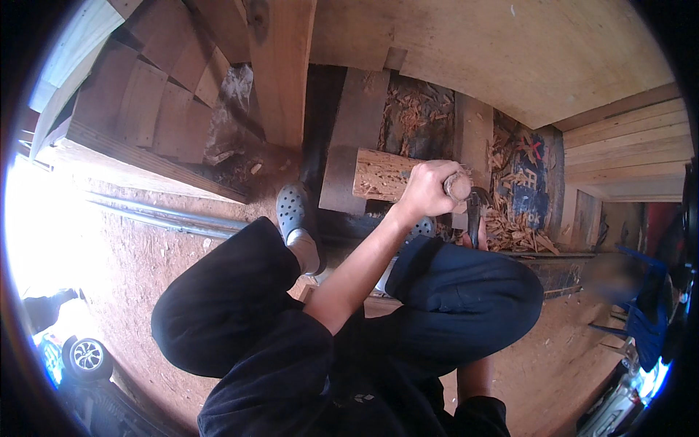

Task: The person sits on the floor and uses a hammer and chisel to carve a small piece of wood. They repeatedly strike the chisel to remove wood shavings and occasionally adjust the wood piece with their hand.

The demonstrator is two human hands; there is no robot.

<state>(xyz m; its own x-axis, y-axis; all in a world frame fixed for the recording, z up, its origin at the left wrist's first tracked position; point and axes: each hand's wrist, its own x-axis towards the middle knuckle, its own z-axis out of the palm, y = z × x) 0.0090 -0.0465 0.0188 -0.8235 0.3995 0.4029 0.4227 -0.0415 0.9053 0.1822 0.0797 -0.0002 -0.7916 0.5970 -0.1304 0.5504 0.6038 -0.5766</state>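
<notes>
My left hand (428, 191) is closed over a chopped piece of wood (380, 175). Its pale upper face is rough with cut marks, and a round end (457, 186) shows just right of my fingers. Beside that end stands a dark hand tool (476, 218) with a curved head; its exact kind is unclear. My right hand (482, 239) grips the tool low down, mostly hidden behind my right knee. The wood lies across dark planks (348, 153) between and beyond my feet.
Wood chips (510, 227) are scattered around the planks. A large pale board (495, 58) spans the far side, with an upright post (282, 73) at its left. Stacked boards (626, 149) stand at right, near a blue chair (652, 306). Metal pipes (160, 215) lie left on the dirt floor.
</notes>
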